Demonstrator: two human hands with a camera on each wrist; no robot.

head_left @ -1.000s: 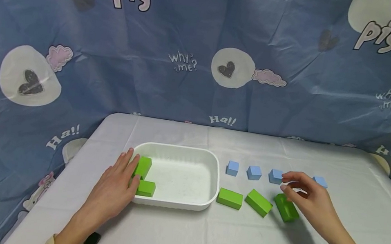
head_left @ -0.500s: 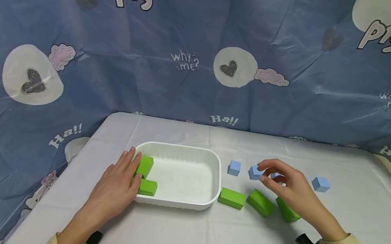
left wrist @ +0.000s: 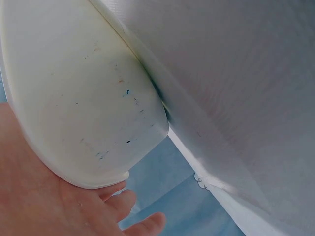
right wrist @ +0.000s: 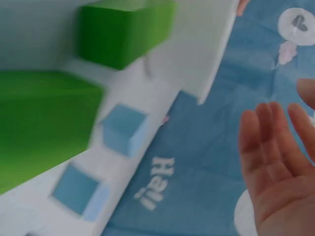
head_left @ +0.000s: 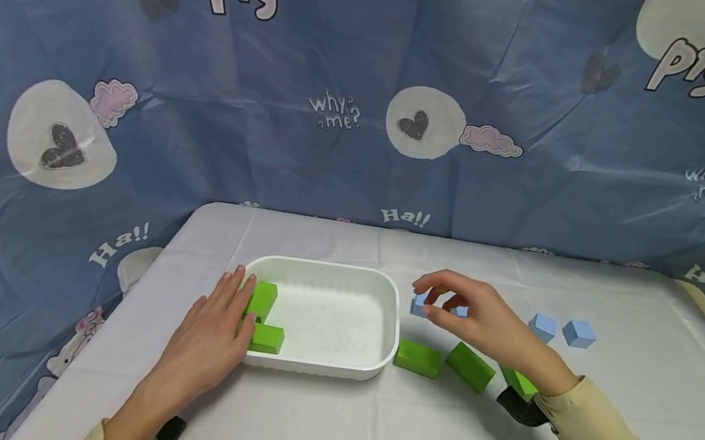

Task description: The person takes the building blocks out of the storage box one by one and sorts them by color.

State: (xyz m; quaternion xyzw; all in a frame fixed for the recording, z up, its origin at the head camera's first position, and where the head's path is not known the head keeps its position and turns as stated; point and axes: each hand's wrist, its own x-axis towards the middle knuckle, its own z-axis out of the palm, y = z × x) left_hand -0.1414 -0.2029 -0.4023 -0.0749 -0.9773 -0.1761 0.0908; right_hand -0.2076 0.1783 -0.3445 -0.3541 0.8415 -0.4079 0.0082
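My left hand (head_left: 205,349) rests on the left rim of a white tray (head_left: 322,368), fingers straight; the left wrist view shows the palm side against the tray's outer wall (left wrist: 88,108). Inside the tray, two green blocks (head_left: 267,339) lie partly behind that hand. My right hand (head_left: 480,315) hovers over the row of blue cubes (head_left: 542,327), thumb and fingers bent apart. Its fingertips overlap the leftmost blue cube (head_left: 418,306) in the head view. Nothing is held in the right palm (right wrist: 283,187) in the right wrist view. The hand hides part of the row.
Three green blocks (head_left: 417,359) lie in front of the blue cubes, right of the tray; the rightmost green block (head_left: 517,381) is partly under my right forearm. A white cloth (head_left: 311,430) covers the table. Behind it hangs a blue printed curtain (head_left: 332,173).
My right hand has swept left along the blue cubes, from the right part of the row to its left end. The left hand stays on the tray, and the blocks have not moved.
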